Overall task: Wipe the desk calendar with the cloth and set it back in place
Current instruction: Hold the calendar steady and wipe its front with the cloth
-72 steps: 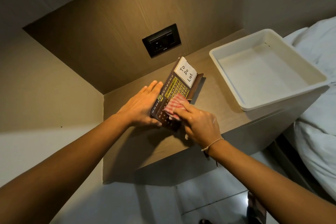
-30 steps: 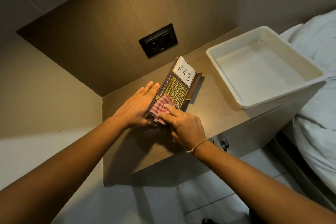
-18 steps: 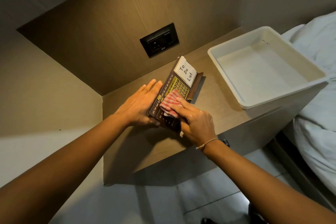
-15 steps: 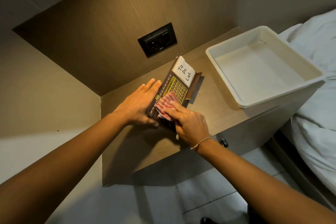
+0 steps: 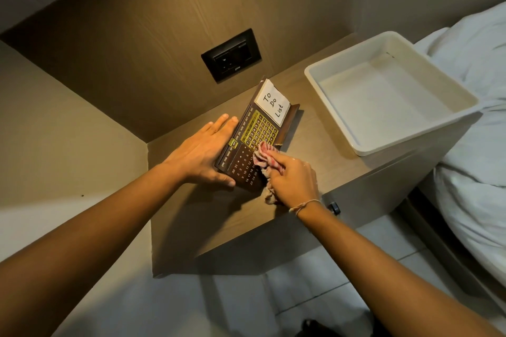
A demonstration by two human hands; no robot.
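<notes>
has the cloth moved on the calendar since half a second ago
Yes. The cloth slid from the calendar's middle toward its right edge, away from the left hand.

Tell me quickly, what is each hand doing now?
Left hand: open, flat against the calendar, steadying it.
Right hand: closed on the cloth, pressing it on the calendar.

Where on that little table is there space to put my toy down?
Bare wood lies at the near edge of the nightstand, in front of both hands, and between the calendar and the white tray. It's crowded in the middle: the left hand steadies the calendar while the right hand rubs it with the cloth.
</notes>
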